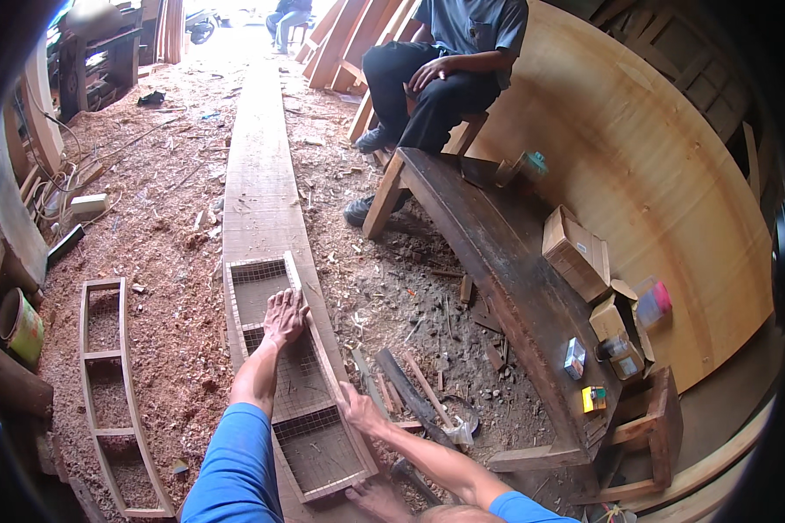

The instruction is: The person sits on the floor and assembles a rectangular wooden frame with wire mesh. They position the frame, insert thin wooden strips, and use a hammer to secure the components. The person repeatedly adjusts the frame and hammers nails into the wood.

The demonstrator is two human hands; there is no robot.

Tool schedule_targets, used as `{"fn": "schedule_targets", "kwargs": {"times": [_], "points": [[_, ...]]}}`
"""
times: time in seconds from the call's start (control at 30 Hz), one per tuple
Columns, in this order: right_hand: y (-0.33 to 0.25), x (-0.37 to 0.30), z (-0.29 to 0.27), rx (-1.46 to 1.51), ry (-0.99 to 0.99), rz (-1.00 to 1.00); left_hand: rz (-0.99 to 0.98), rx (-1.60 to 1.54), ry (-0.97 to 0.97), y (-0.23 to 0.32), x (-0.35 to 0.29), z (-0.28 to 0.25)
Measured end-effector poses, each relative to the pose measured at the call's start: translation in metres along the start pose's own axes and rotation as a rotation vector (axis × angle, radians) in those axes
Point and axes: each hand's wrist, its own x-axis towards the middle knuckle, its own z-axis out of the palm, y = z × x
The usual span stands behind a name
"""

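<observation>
A long wooden frame [324, 375] with wire mesh across its three openings lies lengthwise on a wide plank [266, 192]. My left hand [285, 317] rests palm down on the frame near its upper crossbar, fingers stretched forward toward the right rail. Lower down, my right hand [363, 410] grips the right rail from the outside, its thumb side on the wood; the fingers are partly hidden. Some loose nails or wire bits seem to lie on the mesh, too small to tell. A similar frame [107, 355] lies on the shavings to the left.
Wood shavings [174, 340] cover the ground. On the right, a dark bench [497, 253] carries cardboard boxes [576, 253], a yellow box [594, 399] and a plastic tub [652, 302]. A seated person [462, 70] is beyond it. A green tin [21, 326] stands far left.
</observation>
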Motion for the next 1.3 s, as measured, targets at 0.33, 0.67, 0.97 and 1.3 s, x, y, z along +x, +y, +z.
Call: {"fn": "schedule_targets", "kwargs": {"times": [0.33, 0.67, 0.97, 1.3], "points": [[0.020, -0.019, -0.033, 0.478, 0.165, 0.408, 0.031, -0.066, 0.141, -0.005, -0.007, 0.007], [-0.016, -0.052, -0.035, 0.256, 0.200, 0.416, 0.083, -0.016, 0.247, 0.003, -0.007, -0.006], [-0.012, -0.015, -0.027, 0.383, 0.196, 0.355, -0.021, -0.018, 0.029, 0.002, -0.004, -0.004], [-0.085, 0.000, -0.006, 0.549, 0.228, 0.314, 0.055, 0.062, 0.066, -0.018, -0.001, 0.016]]}}
